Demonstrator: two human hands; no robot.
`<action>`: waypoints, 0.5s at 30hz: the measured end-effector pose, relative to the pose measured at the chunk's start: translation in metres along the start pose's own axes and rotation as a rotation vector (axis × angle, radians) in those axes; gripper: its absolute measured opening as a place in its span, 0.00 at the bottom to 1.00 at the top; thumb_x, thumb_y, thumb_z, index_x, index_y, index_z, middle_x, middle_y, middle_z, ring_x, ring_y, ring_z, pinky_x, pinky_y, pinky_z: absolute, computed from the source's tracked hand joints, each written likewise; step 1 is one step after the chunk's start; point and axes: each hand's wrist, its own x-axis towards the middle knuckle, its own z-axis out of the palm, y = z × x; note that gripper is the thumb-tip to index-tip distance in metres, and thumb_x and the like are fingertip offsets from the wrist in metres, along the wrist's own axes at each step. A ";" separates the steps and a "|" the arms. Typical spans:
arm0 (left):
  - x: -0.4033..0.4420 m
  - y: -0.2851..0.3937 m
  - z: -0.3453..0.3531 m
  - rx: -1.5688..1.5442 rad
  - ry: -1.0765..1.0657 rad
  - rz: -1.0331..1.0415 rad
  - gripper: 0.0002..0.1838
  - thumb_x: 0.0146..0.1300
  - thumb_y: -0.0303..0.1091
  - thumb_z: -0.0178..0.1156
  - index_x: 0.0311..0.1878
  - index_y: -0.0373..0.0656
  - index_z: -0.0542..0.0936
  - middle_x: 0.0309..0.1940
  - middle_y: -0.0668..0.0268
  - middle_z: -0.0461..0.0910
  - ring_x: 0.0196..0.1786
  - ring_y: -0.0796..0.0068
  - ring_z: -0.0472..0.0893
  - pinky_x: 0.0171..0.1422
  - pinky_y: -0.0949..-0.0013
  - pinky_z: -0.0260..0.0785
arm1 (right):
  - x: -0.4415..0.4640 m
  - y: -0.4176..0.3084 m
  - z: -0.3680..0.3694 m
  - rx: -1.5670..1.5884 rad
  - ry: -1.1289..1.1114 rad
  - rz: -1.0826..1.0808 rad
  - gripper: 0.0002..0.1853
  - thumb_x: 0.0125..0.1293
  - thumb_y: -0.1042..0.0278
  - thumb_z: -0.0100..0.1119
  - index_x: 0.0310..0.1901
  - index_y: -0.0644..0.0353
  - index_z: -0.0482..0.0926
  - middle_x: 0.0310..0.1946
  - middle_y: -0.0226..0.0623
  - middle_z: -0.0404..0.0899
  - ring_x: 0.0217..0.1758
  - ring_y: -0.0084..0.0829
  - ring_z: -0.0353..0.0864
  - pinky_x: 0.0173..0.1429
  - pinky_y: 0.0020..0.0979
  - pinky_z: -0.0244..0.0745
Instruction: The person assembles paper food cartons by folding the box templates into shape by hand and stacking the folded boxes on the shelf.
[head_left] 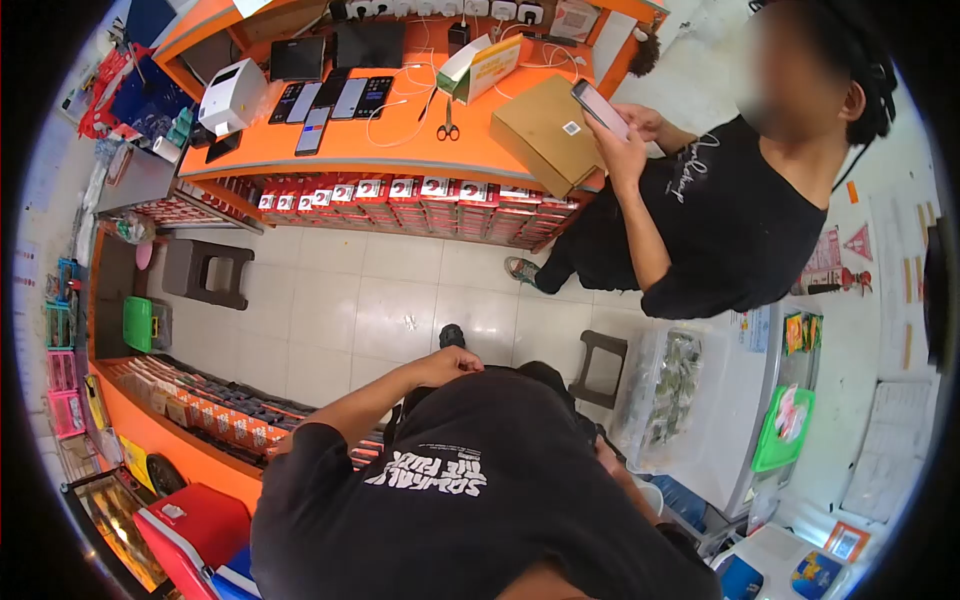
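Shop interior, tiled floor [400, 270], orange desk [270, 150] along the far side. From left: brown stool [185, 265] on floor; white printer [233, 95] on desk, then phones [350, 98] lying close together. Left hand [452, 367] at the front of wearer's black shirt [430, 430], the nearest thing to it; grip loosely curled, no object visible, can't tell if fingers press together. Scissors [447, 128] and brown carton [545, 125] on desk, well apart from both hands. Right hand [608, 462] at wearer's side, partly hidden, grip can't be told; dark stool [604, 341] and clear bin [665, 390] near. Far right, co-worker [740, 220] holds a handset [600, 108]. Progress: wearer looks idle; scissors untouched, carton appears closed; no step readable as done or left.
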 end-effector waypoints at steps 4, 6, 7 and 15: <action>-0.006 0.025 -0.035 0.036 -0.095 -0.026 0.12 0.67 0.35 0.62 0.46 0.36 0.82 0.34 0.69 0.83 0.37 0.82 0.78 0.46 0.73 0.72 | 0.016 -0.009 0.035 0.214 0.102 0.035 0.33 0.71 0.37 0.41 0.64 0.55 0.72 0.61 0.36 0.76 0.62 0.36 0.76 0.68 0.40 0.68; -0.009 0.038 -0.044 0.161 -0.099 0.066 0.13 0.67 0.34 0.62 0.48 0.35 0.82 0.36 0.66 0.84 0.38 0.81 0.78 0.47 0.72 0.72 | 0.018 -0.013 0.036 0.193 0.107 0.059 0.33 0.71 0.37 0.42 0.64 0.56 0.72 0.61 0.37 0.77 0.62 0.36 0.76 0.67 0.40 0.69; -0.009 0.043 -0.048 0.228 -0.095 0.115 0.13 0.67 0.34 0.62 0.49 0.35 0.82 0.36 0.65 0.84 0.38 0.81 0.79 0.48 0.71 0.72 | 0.020 -0.014 0.035 0.177 0.106 0.072 0.33 0.71 0.38 0.43 0.64 0.56 0.72 0.60 0.37 0.77 0.61 0.35 0.76 0.67 0.40 0.69; 0.025 0.036 -0.072 0.430 -0.270 0.208 0.14 0.69 0.36 0.57 0.52 0.38 0.82 0.44 0.56 0.85 0.42 0.69 0.81 0.51 0.67 0.72 | 0.046 0.001 0.005 0.027 0.065 0.179 0.32 0.70 0.38 0.46 0.64 0.57 0.73 0.58 0.38 0.78 0.59 0.35 0.78 0.64 0.40 0.71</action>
